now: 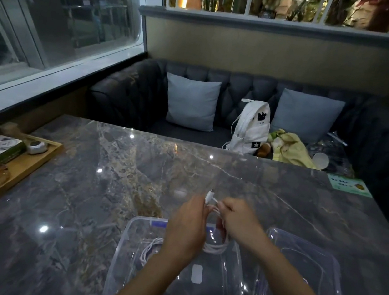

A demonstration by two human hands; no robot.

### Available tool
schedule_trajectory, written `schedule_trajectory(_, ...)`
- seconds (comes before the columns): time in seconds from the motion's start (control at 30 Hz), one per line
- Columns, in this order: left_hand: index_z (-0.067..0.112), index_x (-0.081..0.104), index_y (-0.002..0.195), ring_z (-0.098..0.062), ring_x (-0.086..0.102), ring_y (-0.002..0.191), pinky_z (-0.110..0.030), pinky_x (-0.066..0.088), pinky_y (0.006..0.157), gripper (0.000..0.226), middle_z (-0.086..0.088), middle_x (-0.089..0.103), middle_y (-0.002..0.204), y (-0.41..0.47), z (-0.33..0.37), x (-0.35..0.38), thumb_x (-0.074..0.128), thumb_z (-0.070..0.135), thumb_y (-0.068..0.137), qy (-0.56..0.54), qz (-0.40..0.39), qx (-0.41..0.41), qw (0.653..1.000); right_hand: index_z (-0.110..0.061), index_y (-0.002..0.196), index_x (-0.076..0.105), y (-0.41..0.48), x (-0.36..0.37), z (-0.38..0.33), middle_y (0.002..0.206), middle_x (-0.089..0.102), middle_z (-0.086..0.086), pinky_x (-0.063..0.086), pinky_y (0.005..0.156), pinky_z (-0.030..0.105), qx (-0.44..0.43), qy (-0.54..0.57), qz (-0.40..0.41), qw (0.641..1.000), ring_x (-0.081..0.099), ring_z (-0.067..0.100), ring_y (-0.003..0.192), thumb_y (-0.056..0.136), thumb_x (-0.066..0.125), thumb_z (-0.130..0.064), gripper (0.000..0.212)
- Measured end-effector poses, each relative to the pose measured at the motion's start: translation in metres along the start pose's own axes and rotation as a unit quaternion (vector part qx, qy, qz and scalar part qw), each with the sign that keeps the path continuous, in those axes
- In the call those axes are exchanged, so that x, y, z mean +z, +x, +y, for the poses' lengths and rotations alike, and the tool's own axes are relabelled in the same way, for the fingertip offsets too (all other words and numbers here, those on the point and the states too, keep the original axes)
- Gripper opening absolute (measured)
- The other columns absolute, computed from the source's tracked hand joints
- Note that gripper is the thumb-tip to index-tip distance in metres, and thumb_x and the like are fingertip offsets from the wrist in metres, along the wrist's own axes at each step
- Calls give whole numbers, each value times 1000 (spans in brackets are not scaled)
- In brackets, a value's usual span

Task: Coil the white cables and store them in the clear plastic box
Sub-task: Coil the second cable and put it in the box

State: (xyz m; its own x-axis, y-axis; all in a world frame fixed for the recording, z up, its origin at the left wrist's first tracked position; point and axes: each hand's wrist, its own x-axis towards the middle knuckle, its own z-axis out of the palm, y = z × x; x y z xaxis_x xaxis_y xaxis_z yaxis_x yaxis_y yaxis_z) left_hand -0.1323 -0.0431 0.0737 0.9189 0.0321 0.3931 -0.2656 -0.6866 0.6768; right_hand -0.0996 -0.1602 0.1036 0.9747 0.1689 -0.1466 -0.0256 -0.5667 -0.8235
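A clear plastic box (123, 257) stands open on the marble table near me. Above its far end, my left hand (186, 223) and my right hand (240, 221) hold a white cable (215, 246) between them. Its loops hang down from my fingers, and its plug end (209, 195) sticks up between the hands. Another white cable (149, 249) lies coiled inside the box at the left, partly hidden by my left forearm. A small white tag lies on the box floor.
The box's clear lid (301, 270) lies to the right of the box. A wooden tray (22, 170) with a booklet and small items sits at the table's left edge. A green card (349, 185) lies at the far right corner. A sofa with a white backpack stands behind the table.
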Motion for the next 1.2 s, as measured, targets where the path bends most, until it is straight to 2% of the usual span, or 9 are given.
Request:
schedule_trajectory(0.07, 0, 58, 100, -26, 53, 95, -34, 41, 85, 36, -16, 59, 103, -1, -5, -2, 37, 28, 94, 40, -23, 59, 997, -9, 59, 51, -3, -9, 0, 49, 53, 8, 39, 41, 21, 27, 65, -70, 995, 49, 16, 37, 96, 40, -9, 38)
schedule_trajectory(0.17, 4, 53, 117, 9, 38, 106, -21, 22, 107, 30, -5, 58, 111, 0, -6, -8, 39, 20, 96, -35, -68, 71, 995, -7, 63, 55, -9, -17, 1, 51, 55, 8, 43, 44, 24, 52, 125, -126, 983, 52, 19, 42, 95, 41, -9, 35)
schedule_trajectory(0.23, 7, 57, 106, 12, 45, 93, -13, 29, 99, 19, 1, 62, 97, 2, -8, -10, 43, 16, 96, -66, -87, 46, 993, -7, 66, 57, -10, -19, 1, 51, 57, 6, 45, 44, 24, 59, 159, -145, 975, 54, 17, 43, 96, 41, -9, 34)
schedule_trajectory(0.33, 10, 52, 81, -5, 54, 64, -23, 40, 62, 15, 9, 58, 68, 3, -7, -13, 51, 18, 93, -85, -77, -4, 993, -5, 74, 58, -12, -19, 0, 54, 60, 6, 47, 44, 24, 55, 170, -156, 971, 57, 16, 45, 97, 39, -11, 30)
schedule_trajectory(0.53, 12, 65, 84, -6, 67, 68, -25, 53, 64, 12, 2, 70, 73, 7, -5, -16, 57, 20, 90, -172, -22, -92, 981, -22, 97, 63, -14, -10, 5, 87, 67, 2, 51, 57, 20, -100, 50, -34, 993, 65, 11, 69, 85, 63, -21, 12)
schedule_trajectory(0.7, 2, 64, 83, -14, 67, 61, -27, 56, 59, 16, -2, 68, 63, 9, -5, -20, 59, 16, 88, -228, -48, -131, 964, -21, 95, 68, -13, -8, 5, 72, 57, -16, 40, 62, 10, -195, -95, -22, 976, 53, -2, 68, 73, 74, -27, 24)
schedule_trajectory(0.87, -8, 60, 80, -17, 65, 48, -25, 53, 46, 18, -6, 65, 53, 12, -6, -23, 52, 5, 90, -373, -84, -271, 884, -23, 117, 54, -17, -2, 13, 104, 48, -8, 46, 74, 20, -272, -157, 30, 949, 50, 7, 85, 75, 71, -15, 45)
schedule_trajectory(1.1, -7, 61, 80, -26, 59, 60, -32, 49, 60, 11, -17, 61, 68, 7, -7, -26, 51, -3, 81, -460, -152, -368, 794, -18, 89, 69, -23, -2, 5, 95, 60, 7, 50, 66, 37, -415, -268, 13, 869, 57, 22, 84, 72, 72, -19, 18)
schedule_trajectory(1.2, -7, 59, 90, -27, 57, 69, -34, 48, 66, 16, -20, 57, 79, 6, -3, -31, 51, -2, 77, -510, -199, -361, 755, -13, 76, 70, -27, -1, 2, 86, 61, 10, 52, 58, 40, -428, -253, 33, 867, 59, 24, 74, 70, 72, -13, 6)
